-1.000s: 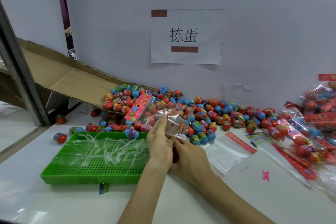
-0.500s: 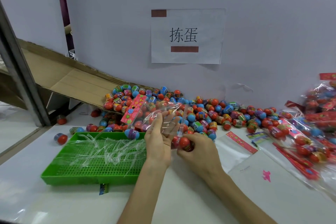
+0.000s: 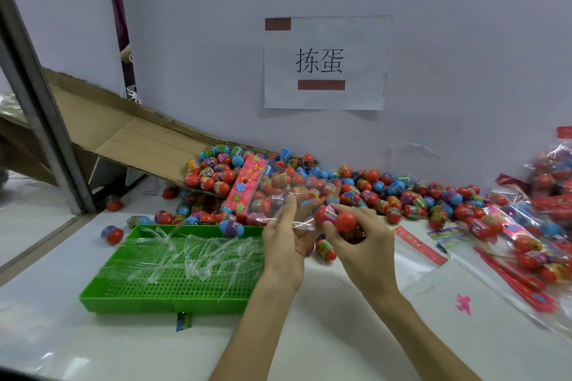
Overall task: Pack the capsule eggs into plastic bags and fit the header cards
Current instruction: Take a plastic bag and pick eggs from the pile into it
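Covering white table [image 3: 108, 346]: egg pile [image 3: 387, 192], green tray [image 3: 161, 303]; wall sign [image 3: 325, 62].

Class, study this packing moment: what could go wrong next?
The right hand grips several capsule eggs at once; one might slip and roll away.
The left hand holds the plastic bag by its mouth edge only; the flimsy opening could collapse, so eggs miss it.

A white table [image 3: 123, 346] holds a green tray [image 3: 161, 303], a big pile of capsule eggs [image 3: 402, 195] by the wall [image 3: 464, 71], flat empty bags [image 3: 405, 266] and packed bags [image 3: 526, 257] on the right.
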The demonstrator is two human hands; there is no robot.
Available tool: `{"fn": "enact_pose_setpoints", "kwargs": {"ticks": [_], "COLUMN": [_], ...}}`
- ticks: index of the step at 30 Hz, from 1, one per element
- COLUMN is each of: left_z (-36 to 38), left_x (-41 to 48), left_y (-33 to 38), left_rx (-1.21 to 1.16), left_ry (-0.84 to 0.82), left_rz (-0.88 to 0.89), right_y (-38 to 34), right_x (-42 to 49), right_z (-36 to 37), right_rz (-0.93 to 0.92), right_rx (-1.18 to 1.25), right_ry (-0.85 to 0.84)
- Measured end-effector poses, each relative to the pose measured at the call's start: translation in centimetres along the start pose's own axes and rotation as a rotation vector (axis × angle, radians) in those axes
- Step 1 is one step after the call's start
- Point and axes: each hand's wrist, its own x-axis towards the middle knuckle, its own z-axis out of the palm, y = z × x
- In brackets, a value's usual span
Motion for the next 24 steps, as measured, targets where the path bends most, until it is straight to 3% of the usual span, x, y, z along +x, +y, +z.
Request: {"fn": "enact_pose_setpoints", "kwargs": {"ticks": [5,16,24], "left_z": [-0.15,0.29,-0.13], "left_x": [-0.01,-0.49,0.08], "left_y": [-0.12,-0.28,0.0], "left_rx": [0.007,0.121,0.026], "left_ry": [-0.049,-0.089,-0.061], "left_rz": [-0.058,-0.096,-0.123], "right_y": [0.72,0.96,0.89], "right_x": [0.06,0.22,0.16], "right_z": [-0.02,-0.16,-0.33], "right_rz": [0.1,0.024,0.062], "right_rx": [0.03,0.064,0.072], "right_ry": [0.058,0.122,0.197]}}
